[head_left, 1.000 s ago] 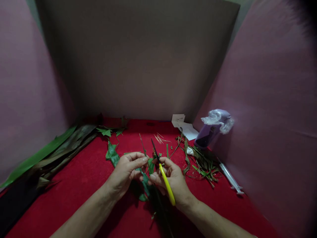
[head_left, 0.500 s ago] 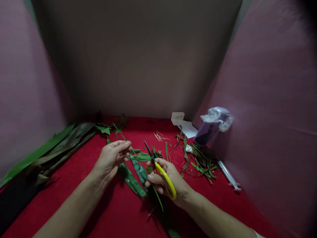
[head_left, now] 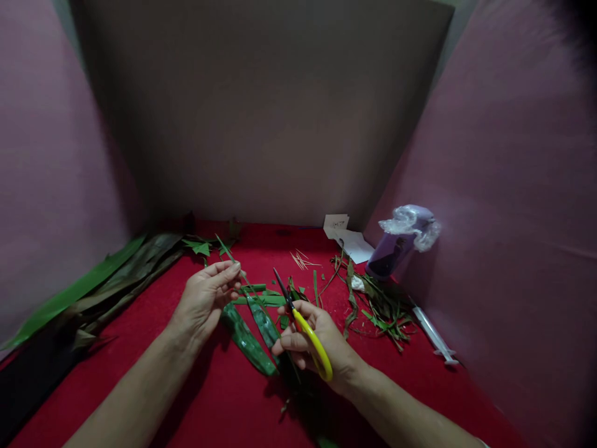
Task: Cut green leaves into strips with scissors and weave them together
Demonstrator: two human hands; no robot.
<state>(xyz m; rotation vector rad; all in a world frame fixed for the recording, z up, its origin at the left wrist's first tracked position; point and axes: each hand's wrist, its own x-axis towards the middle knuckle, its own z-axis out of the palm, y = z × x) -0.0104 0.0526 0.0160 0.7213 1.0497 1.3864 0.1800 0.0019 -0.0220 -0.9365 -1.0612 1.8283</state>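
I've got the L hand up w/ thumb & forefinger tips pinched tight, no gap, on a thin green strip. The strip's free end pokes up past that pinch, pointing away & a bit left; the rest slants down btwn the two hands toward the R hand. R hand's fingers are curled closed around the scissors, yellow handle against the palm, dark blades together & pointing up-left, tips clear of the strip. The strip seems to run in under the R fingertips, but it's dim there & I can't tell if they grip it too.

Below & btwn both grips I see two dark, wet-looking leaf slabs, the R one partly behind the R fingers. Flat green cuttings lie just past them, btwn the hands.

Beyond the R grip, a loose bunch of toothpicks sits on the red cloth, w/ a card & white paper farther out. Right of the R hand: a heap of plant scraps, then a syringe; above the heap, a purple bottle, tilted, crumpled plastic over its top. Well left of the L grip: long leaves, green & brown, along the pink wall.
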